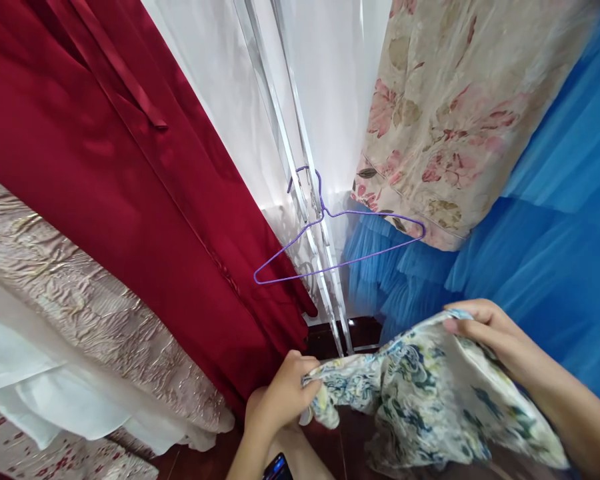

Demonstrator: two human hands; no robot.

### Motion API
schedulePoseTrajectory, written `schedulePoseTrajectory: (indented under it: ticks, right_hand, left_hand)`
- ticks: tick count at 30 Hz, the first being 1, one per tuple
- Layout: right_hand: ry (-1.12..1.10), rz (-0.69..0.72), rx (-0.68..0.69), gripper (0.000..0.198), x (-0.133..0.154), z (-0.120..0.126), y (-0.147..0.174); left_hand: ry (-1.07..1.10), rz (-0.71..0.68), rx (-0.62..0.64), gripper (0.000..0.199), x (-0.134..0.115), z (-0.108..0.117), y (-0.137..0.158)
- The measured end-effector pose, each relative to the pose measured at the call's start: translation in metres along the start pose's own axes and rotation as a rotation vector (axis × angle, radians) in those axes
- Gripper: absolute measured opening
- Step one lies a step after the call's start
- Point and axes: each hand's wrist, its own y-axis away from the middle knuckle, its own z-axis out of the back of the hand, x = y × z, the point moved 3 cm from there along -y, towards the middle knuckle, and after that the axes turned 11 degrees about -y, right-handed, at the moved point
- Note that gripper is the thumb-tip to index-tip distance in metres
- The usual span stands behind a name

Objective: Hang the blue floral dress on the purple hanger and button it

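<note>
A floral garment (420, 393), white with blue, green and yellow print, is stretched between my two hands. My left hand (293, 387) is closed around a gathered end of it. At its upper right edge, my right hand (485, 333) pinches the cloth between thumb and fingers. The garment's lower part hangs in folds, and its exact kind cannot be made out. Beyond it, a purple hanger (380, 252) with nothing on it hangs at the metal rack posts (300, 133).
A long dark red garment (145, 200) and a textured pink one (95, 313) hang on the left. To the right are a beige floral garment (440, 133) and blue tulle (555, 220). A phone (277, 468) lies by my leg, above a dark tiled floor (330, 447).
</note>
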Motion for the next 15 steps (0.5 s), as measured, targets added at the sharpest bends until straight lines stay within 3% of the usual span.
schedulePoseTrajectory:
  ticks: [4, 6, 8, 11, 15]
  right_hand:
    - [0.178, 0.089, -0.044, 0.044, -0.001, 0.009, -0.038]
    - [0.256, 0.201, -0.039, 0.039, 0.001, 0.005, -0.053]
    - [0.325, 0.350, -0.004, 0.034, 0.008, -0.004, -0.064]
    - [0.429, 0.522, 0.059, 0.032, 0.017, -0.025, -0.078]
    - [0.528, 0.573, 0.140, 0.037, 0.018, -0.050, -0.096]
  left_hand:
    - [0.127, -0.100, 0.034, 0.027, 0.006, 0.045, 0.010]
    - [0.274, -0.162, 0.034, 0.030, 0.004, 0.066, 0.014]
    - [0.261, -0.179, 0.005, 0.033, 0.007, 0.085, 0.016]
    - [-0.161, -0.093, -0.157, 0.035, 0.025, 0.110, 0.011]
    - [-0.651, 0.095, -0.332, 0.040, 0.058, 0.135, -0.007]
